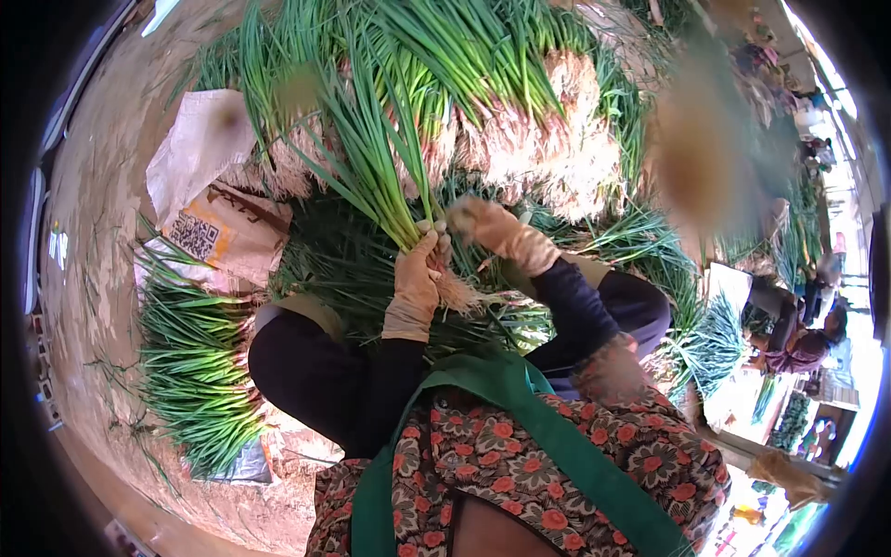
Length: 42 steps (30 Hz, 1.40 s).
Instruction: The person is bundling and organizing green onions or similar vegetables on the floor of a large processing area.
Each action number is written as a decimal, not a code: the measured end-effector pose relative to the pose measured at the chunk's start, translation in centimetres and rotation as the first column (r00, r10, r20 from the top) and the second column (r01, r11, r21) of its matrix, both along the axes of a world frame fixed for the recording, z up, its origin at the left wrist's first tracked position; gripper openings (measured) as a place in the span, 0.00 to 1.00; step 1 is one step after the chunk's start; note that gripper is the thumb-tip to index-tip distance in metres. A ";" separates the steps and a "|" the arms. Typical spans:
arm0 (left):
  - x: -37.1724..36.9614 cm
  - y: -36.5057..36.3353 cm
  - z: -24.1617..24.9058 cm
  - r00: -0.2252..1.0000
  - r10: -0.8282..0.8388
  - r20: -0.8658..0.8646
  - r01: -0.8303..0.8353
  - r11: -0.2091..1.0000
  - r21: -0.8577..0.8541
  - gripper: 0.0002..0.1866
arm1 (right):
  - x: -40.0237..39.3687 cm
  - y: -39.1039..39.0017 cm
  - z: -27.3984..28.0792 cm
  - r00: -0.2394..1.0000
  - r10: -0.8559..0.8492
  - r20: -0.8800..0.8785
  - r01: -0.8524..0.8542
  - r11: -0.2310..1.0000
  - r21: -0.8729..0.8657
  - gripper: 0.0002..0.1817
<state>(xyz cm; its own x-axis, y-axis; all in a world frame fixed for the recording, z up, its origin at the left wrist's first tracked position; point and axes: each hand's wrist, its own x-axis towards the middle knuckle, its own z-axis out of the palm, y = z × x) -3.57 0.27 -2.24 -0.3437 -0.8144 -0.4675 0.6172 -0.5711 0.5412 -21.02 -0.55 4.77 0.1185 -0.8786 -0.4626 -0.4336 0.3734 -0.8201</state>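
Observation:
My left hand (415,283), in a pale glove, is closed round the lower stems of a bunch of green onions (378,181). The leaves point up and to the left, and the whitish roots (455,292) hang below the fist. My right hand (492,227), gloved too, is just right of the stems, its fingers blurred by motion. Whether it holds anything cannot be made out. Under both hands lies a heap of loose green leaves (339,251), between my bent knees.
Large bundles of onions with pale roots (538,148) lie ahead. Another stack (200,362) lies at the left, near a printed sack (227,232) and a pale sack (200,139). At the far right a person (803,348) sits among more greens.

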 end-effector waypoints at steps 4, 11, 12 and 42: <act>0.1 0.3 0.7 0.984 -0.177 0.004 0.177 0.984 0.004 0.15 | 0.7 -4.3 -2.1 0.894 -0.279 0.351 0.293 0.956 0.016 0.21; -0.7 1.5 1.8 0.924 -0.124 -0.363 0.188 0.971 0.149 0.16 | -2.3 1.1 -6.8 0.921 0.017 -0.389 -0.144 0.943 -0.299 0.12; -0.7 1.6 2.5 0.914 -0.113 -0.389 0.183 0.972 0.146 0.16 | -4.3 2.1 -8.0 0.441 0.085 -0.893 -0.690 0.668 -0.278 0.10; 0.2 -0.9 3.6 0.920 -0.137 -0.367 0.165 0.985 0.046 0.10 | -9.7 -9.8 -1.3 0.702 -0.470 -0.535 0.019 0.764 -0.645 0.27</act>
